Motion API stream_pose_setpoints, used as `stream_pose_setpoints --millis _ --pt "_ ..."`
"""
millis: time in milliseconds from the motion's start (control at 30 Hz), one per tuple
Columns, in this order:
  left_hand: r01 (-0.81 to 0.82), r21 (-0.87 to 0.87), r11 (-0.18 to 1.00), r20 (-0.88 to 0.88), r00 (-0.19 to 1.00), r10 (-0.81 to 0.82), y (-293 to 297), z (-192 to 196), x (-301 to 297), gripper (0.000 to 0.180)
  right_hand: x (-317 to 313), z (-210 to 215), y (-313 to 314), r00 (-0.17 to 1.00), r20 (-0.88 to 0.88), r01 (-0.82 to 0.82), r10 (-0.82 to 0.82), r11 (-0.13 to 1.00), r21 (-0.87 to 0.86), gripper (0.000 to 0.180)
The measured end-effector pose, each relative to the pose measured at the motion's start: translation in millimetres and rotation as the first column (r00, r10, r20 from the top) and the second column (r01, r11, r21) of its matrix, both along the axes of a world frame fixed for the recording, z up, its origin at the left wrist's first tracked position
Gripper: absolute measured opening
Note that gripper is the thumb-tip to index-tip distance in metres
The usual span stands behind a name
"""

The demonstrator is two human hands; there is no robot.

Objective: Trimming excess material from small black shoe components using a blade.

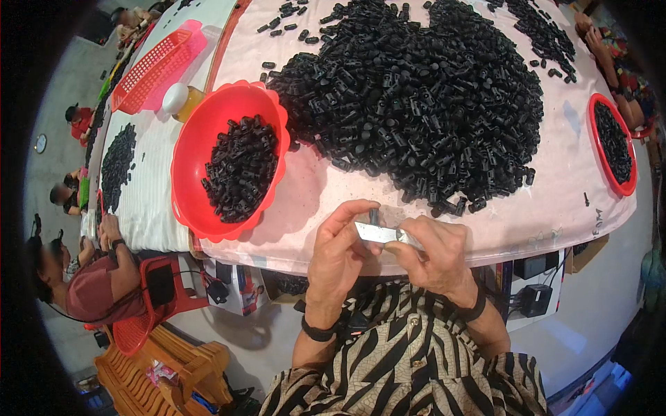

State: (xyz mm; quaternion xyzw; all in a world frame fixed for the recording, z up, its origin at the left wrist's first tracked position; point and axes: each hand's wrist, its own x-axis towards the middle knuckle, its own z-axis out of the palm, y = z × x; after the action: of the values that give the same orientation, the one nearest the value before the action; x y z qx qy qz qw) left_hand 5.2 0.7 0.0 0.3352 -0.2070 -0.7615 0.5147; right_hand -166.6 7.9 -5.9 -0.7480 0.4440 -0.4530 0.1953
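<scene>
Near the table's front edge, my left hand [329, 258] pinches a small black plastic part [374, 216] between thumb and fingertips. My right hand [438, 253] is closed round a knife with a flat silver blade [375, 234]. The blade points left and lies across the lower end of the part, seemingly against it. Beyond my hands spreads a large heap of similar black plastic parts [416, 104]. To the left stands a red scalloped bowl [189, 187], partly filled with more black parts [241, 168].
A red basin [630, 186] of black parts stands at the right edge. Far left are a pink-red perforated basket [154, 69], a jar of yellow contents [184, 102] and a smaller heap [118, 166]. A person [97, 288] sits left, beside a red chair [166, 295].
</scene>
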Motion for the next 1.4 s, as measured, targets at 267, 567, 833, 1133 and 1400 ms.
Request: stream_pose_setpoints --millis 267,567,833,1133,1400 --pt "0.005 -0.015 1.0 0.018 1.0 -0.005 0 -3 2 0.025 1 -2 -2 1.0 -0.007 0.005 -0.005 1.0 0.01 0.02" --pt "-0.001 -0.012 1.0 0.065 0.998 0.002 -1 -2 1 0.024 1 -4 -3 0.999 -0.045 0.01 -0.011 1.0 -0.02 0.028" --pt "0.021 0.007 1.0 0.092 0.996 -0.022 0 1 -3 0.023 3 -3 -4 0.998 -0.04 0.041 -0.042 0.998 -0.038 0.022" --pt "-0.026 0.022 0.999 0.093 0.995 0.024 0 4 -9 0.022 1 -3 -7 0.972 0.187 0.161 -0.141 0.982 -0.096 0.02" --pt "0.018 0.022 1.0 0.076 0.997 -0.02 2 -1 -2 0.021 -1 -7 -4 0.977 0.188 0.117 -0.105 0.992 -0.053 0.022"
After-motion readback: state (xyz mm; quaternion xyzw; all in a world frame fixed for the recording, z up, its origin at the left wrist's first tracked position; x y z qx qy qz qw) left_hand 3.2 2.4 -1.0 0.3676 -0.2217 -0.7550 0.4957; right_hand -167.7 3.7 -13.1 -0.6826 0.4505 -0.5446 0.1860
